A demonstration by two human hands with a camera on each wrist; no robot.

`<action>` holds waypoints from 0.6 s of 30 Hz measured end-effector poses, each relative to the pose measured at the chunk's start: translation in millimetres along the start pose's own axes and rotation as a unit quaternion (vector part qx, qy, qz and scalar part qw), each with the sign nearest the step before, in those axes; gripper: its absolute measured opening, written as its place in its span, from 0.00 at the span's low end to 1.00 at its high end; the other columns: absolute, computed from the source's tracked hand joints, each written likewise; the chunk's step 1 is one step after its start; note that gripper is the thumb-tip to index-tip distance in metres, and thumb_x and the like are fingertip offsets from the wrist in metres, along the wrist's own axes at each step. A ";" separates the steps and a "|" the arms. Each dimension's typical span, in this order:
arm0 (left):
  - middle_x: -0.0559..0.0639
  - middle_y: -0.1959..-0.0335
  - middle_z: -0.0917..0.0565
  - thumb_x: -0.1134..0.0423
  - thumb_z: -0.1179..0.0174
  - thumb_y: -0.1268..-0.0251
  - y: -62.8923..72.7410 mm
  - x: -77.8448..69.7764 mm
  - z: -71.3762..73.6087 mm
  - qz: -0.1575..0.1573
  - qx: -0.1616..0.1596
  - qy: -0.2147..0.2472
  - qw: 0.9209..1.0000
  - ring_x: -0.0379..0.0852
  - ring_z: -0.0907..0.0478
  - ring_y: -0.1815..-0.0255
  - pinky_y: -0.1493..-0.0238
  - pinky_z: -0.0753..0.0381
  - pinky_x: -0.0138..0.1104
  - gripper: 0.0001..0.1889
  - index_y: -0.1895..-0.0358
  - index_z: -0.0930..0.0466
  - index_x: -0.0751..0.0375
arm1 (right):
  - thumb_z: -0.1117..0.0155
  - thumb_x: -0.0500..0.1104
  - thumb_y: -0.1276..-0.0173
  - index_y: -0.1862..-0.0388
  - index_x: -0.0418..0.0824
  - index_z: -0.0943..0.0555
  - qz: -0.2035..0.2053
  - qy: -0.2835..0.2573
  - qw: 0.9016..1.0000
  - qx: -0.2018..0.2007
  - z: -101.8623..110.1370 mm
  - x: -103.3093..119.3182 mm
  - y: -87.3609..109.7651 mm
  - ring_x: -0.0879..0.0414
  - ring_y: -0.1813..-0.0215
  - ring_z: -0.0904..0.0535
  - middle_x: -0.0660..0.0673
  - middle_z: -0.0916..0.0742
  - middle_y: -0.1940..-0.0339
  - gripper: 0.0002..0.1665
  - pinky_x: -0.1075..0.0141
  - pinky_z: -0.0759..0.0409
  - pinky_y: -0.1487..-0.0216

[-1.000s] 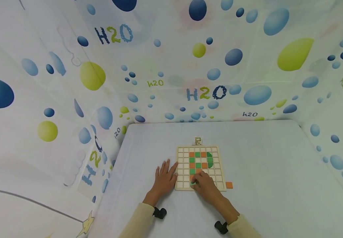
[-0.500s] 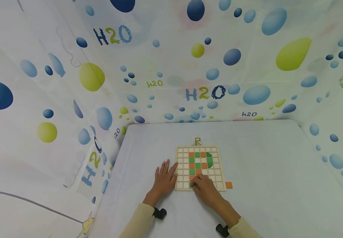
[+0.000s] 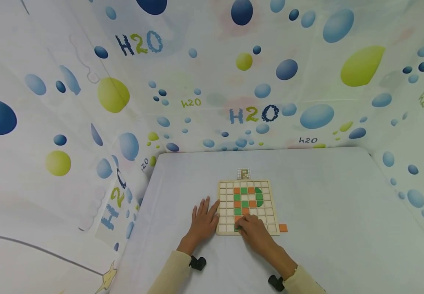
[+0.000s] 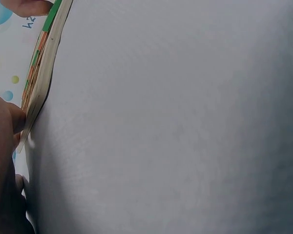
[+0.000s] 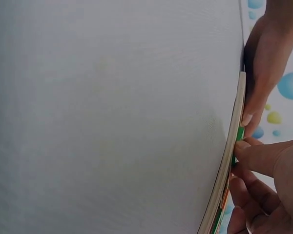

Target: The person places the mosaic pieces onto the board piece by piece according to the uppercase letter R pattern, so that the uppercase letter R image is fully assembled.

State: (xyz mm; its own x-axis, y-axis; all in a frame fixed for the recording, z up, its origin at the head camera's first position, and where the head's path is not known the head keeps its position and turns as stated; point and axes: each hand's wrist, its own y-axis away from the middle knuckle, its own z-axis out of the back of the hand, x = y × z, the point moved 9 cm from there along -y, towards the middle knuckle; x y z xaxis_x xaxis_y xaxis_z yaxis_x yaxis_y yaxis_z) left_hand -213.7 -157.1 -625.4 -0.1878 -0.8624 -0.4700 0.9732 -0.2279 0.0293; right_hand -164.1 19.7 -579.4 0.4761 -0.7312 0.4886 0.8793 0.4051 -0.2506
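Observation:
A wooden grid board [image 3: 269,206] lies on the white-covered table, with orange and green tiles set in its squares. They include orange square tiles [image 3: 237,190] and a curved green piece [image 3: 258,197]. My left hand [image 3: 203,222] lies with fingers spread beside the board, thumb and fingertips touching its left edge. Over the near rows, my right hand [image 3: 255,232] pinches a green tile [image 5: 240,132] with curled fingers, at the board's near edge. The right hand hides some squares below the orange tiles. In the left wrist view, that green tile [image 4: 51,17] stands slightly above the rim.
Beyond the board's far edge lies a small pattern card [image 3: 244,174] with a brown figure on a grid. A loose orange tile [image 3: 283,228] rests on the table at the board's right near corner. Printed cloth [image 3: 212,81] covers the walls behind.
The right hand's fingers have shifted slightly left and down over the green tile at the near edge. The left hand stays where it was.

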 end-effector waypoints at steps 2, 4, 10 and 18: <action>0.62 0.13 0.47 0.51 0.57 0.14 0.0 0.0 0.5 -0.001 -0.002 0.001 1.000 0.65 0.54 0.12 0.20 0.57 0.67 0.28 0.16 0.38 0.47 | 0.24 0.35 0.33 0.62 0.49 0.13 0.001 0.000 1.000 0.001 0.1 0.9 -0.5 0.57 0.57 0.22 0.53 0.14 0.59 0.09 0.58 0.23 0.54; 0.62 0.13 0.47 0.51 0.57 0.14 0.1 0.3 0.8 -0.002 -0.003 -0.001 1.000 0.65 0.54 0.13 0.20 0.57 0.67 0.28 0.16 0.38 0.47 | 0.24 0.35 0.33 0.62 0.49 0.13 0.002 0.005 1.000 0.002 0.3 2.1 -1.2 0.57 0.58 0.22 0.54 0.14 0.60 0.09 0.59 0.23 0.55; 0.62 0.13 0.47 0.51 0.57 0.14 -0.2 2.5 1.8 0.000 -0.006 -0.003 1.000 0.65 0.54 0.13 0.20 0.57 0.67 0.28 0.16 0.38 0.47 | 0.23 0.35 0.34 0.59 0.49 0.13 0.027 0.013 1.000 0.001 1.6 9.0 -2.4 0.57 0.60 0.24 0.52 0.15 0.61 0.10 0.61 0.24 0.58; 0.62 0.13 0.47 0.50 0.58 0.14 -0.3 1.0 -0.1 -0.001 0.000 0.000 1.000 0.65 0.54 0.12 0.20 0.57 0.67 0.28 0.16 0.38 0.47 | 0.24 0.36 0.32 0.59 0.51 0.15 0.012 0.030 0.999 0.018 -0.9 7.0 -1.9 0.58 0.61 0.26 0.54 0.18 0.62 0.10 0.65 0.28 0.62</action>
State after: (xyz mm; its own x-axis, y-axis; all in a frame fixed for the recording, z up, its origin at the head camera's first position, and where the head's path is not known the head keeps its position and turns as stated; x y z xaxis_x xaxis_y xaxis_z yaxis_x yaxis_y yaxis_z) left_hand -214.2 -157.8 -626.0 -0.1907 -0.8619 -0.4698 0.9728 -0.2301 0.0273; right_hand -162.4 13.3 -576.2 0.4983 -0.7519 0.4317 0.8668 0.4419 -0.2309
